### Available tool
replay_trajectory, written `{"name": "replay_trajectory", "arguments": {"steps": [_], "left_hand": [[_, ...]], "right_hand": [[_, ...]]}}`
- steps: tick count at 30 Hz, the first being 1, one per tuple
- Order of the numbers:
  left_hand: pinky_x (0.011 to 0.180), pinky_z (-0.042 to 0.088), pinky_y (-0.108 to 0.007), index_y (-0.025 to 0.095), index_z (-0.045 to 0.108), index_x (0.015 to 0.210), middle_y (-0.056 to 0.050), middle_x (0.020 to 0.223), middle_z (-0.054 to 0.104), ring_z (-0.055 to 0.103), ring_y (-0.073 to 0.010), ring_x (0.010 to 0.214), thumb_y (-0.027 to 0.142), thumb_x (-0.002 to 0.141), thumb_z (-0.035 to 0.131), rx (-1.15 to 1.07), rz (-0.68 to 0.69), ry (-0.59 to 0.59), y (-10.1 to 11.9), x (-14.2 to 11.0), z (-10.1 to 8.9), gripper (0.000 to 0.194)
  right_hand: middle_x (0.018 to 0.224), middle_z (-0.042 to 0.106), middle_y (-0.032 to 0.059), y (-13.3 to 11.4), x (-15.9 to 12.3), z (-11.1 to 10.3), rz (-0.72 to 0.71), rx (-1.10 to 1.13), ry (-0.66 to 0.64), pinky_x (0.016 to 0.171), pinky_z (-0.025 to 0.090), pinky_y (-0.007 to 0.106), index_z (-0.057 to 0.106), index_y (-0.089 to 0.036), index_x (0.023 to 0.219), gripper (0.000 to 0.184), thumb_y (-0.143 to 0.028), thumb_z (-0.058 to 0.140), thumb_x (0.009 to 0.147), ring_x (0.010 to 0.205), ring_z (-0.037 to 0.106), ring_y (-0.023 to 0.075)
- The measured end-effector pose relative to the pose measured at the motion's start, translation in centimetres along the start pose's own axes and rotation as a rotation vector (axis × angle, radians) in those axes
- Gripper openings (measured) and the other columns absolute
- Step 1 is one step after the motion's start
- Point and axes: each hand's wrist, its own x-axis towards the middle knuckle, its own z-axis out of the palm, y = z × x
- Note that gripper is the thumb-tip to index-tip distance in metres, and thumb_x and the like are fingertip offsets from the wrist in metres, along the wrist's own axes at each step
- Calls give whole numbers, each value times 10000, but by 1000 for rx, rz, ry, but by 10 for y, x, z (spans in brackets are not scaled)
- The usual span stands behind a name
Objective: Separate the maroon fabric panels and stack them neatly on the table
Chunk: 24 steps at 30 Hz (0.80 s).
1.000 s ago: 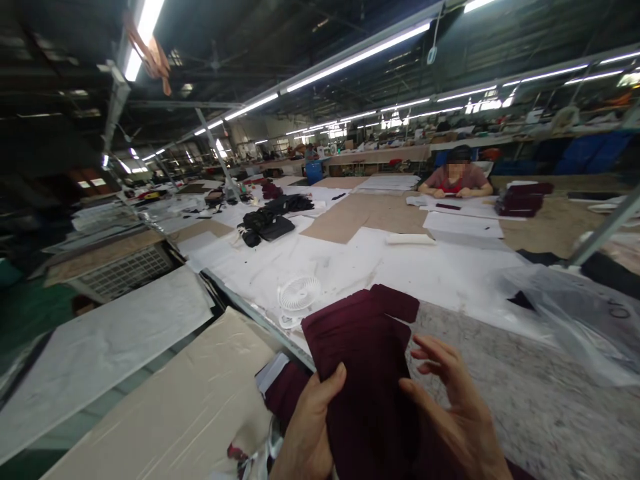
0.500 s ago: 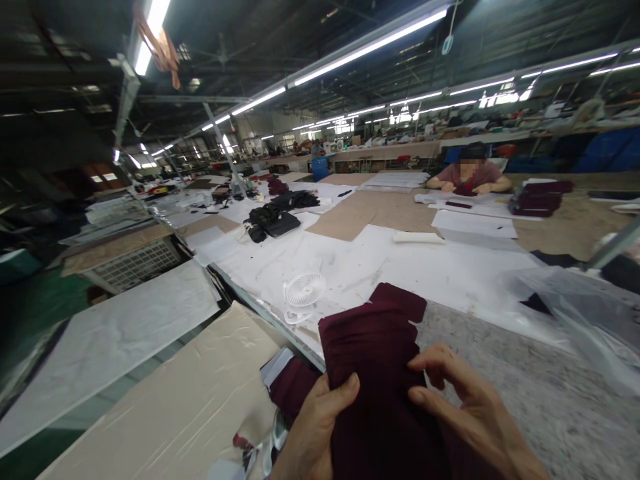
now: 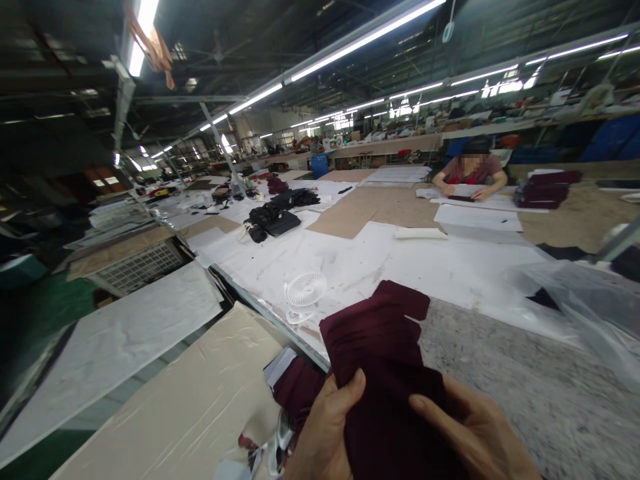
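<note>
A stack of dark maroon fabric pieces (image 3: 380, 347) is held up in front of me over the table's near edge. My left hand (image 3: 327, 420) grips its left side, thumb lying on top. On the right side, my right hand (image 3: 475, 427) has its thumb on the cloth and its fingers tucked behind the edge, out of sight. Below and left of the stack, more folded maroon fabric (image 3: 297, 387) with a pale grey piece lies on the cream-covered surface. Just beyond the held cloth stands a small white fan (image 3: 306, 290).
White paper (image 3: 360, 260) and brown paper (image 3: 345, 210) cover the long table. Dark garments (image 3: 275, 217) lie mid-table. Clear plastic (image 3: 585, 300) is at the right. A co-worker (image 3: 470, 173) sits across, beside a maroon stack (image 3: 547, 188). A plastic crate (image 3: 140, 267) stands left.
My right fingers, raised above the cloth before, have moved behind its right edge, with the thumb on top. My left hand has shifted slightly right. The co-worker now handles a pale piece.
</note>
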Motion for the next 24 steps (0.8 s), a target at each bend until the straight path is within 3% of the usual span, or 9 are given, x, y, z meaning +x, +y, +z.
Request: {"name": "replay_trajectory", "arguments": {"steps": [2,8,14,17,19,22,24], "left_hand": [[1029,402,-442,125,613,1150,-132,1028,728,600,-288,1117,179,803,614,27,5,-32,-1,0,-1,351],[1010,407,-468,142,624,1141,-128,1002,730,628,-303,1064,128,717,692,85,48,-225,-3,-1,-5,430],[999,417,-459,160,599,1179,-115,993,734,626,-286,1068,107,742,659,91,48,-167,-4,-3,-4,445],[993,421,-464,179,528,1269,-115,1001,732,625,-279,1069,119,789,611,65,34,-87,-4,-3,-3,490],[992,422,-467,182,499,1298,-116,995,734,630,-279,1060,127,800,601,69,32,-42,-3,-4,-3,511],[994,418,-473,174,508,1294,-116,953,745,647,-284,1027,132,787,622,101,21,-27,0,-6,-4,521],[1001,412,-468,172,534,1271,-113,942,748,651,-285,1018,133,771,642,119,10,-35,1,-8,-5,513]], "right_hand": [[700,736,24,3,0,1,61,65,-46,547,536,262,726,-211,763,247,-442,711,678,647,669,222],[739,753,37,2,1,-2,174,198,-90,616,559,299,734,-190,888,312,-420,732,677,693,689,233],[749,738,24,3,0,-4,133,100,-82,643,558,308,705,-202,823,279,-454,695,704,726,683,239],[723,708,21,5,1,-8,7,-111,-80,605,544,279,673,-202,835,260,-445,647,747,705,665,219],[663,663,3,6,3,-11,-126,-306,-13,537,514,262,656,-210,912,259,-420,634,760,599,619,180],[706,602,-9,5,8,-16,-429,-459,124,533,485,252,639,-250,1009,262,-341,652,764,568,546,139],[789,578,-2,2,11,-19,-609,-475,124,570,479,244,639,-282,1016,251,-292,670,767,637,541,134]]}}
